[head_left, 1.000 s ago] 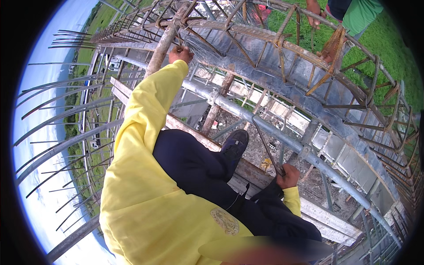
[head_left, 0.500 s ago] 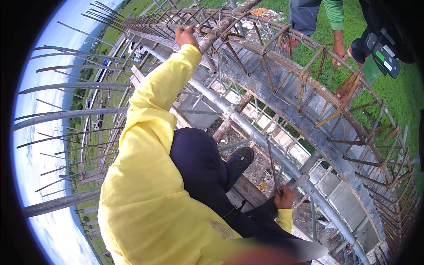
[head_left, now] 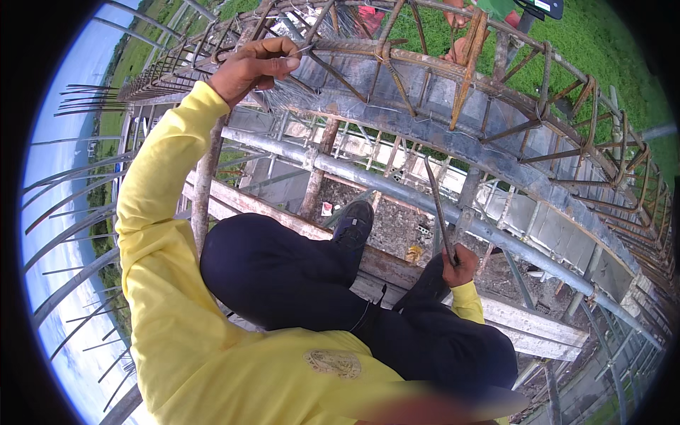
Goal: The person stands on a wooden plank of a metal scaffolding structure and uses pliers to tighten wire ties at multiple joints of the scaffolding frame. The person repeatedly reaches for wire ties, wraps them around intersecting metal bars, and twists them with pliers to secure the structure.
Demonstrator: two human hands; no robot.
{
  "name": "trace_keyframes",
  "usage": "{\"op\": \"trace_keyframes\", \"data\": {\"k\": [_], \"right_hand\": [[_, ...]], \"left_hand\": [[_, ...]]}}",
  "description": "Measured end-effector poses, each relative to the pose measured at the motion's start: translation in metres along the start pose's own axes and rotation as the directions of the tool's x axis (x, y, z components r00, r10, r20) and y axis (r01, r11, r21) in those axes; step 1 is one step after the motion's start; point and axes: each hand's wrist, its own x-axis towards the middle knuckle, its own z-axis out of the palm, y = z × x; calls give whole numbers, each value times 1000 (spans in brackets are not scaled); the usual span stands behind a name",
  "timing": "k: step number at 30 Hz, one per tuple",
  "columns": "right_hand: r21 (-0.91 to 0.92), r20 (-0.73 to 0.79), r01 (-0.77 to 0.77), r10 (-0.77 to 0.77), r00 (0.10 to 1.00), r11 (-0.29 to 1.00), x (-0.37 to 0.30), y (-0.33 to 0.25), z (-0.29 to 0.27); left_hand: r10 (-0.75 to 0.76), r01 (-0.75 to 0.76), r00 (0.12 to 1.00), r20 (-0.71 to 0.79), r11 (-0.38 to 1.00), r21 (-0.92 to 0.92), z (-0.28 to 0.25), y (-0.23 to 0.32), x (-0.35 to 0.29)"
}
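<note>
My left hand [head_left: 258, 69] is raised at the rusty rebar cage [head_left: 467, 74], thumb and fingers pinched together on a thin wire [head_left: 304, 49] beside the bars. My right hand [head_left: 460, 265] is lower, near my legs, closed round the lower end of a slim dark metal rod [head_left: 438, 205]. The rod points upward with its tip slightly bent, in front of a grey scaffold pipe [head_left: 382, 183]. Behind the cage runs a curved grey metal form panel [head_left: 439, 131]. My left wrist hides part of the cage.
Across the cage, another person's hand [head_left: 459, 49] is at the bars, near a dark device [head_left: 545, 7]. My shoe [head_left: 353, 225] is by the weathered planks [head_left: 524, 331], high above rubble. Upright posts and protruding rebar stand at the left.
The view has shifted, so the cage sits higher and the other person is mostly out of sight. My left hand has left the cage's crossing pipe and now pinches wire. My right hand keeps the rod.
</note>
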Motion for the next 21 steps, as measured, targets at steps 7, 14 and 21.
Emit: {"op": "trace_keyframes", "data": {"k": [7, 14, 21], "right_hand": [[237, -64, -139, 158, 985, 961, -10, -32, -12], [214, -144, 20, 11, 989, 977, -7, -55, -4], [271, -127, -76, 114, 985, 960, -5, -69, -15]], "left_hand": [[-477, 279, 669, 570, 872, 403, 80, -7, 29], [-368, 72, 398, 841, 926, 371, 261, -91, 60], [-449, 319, 393, 802, 885, 339, 375, -111, 36]]}}
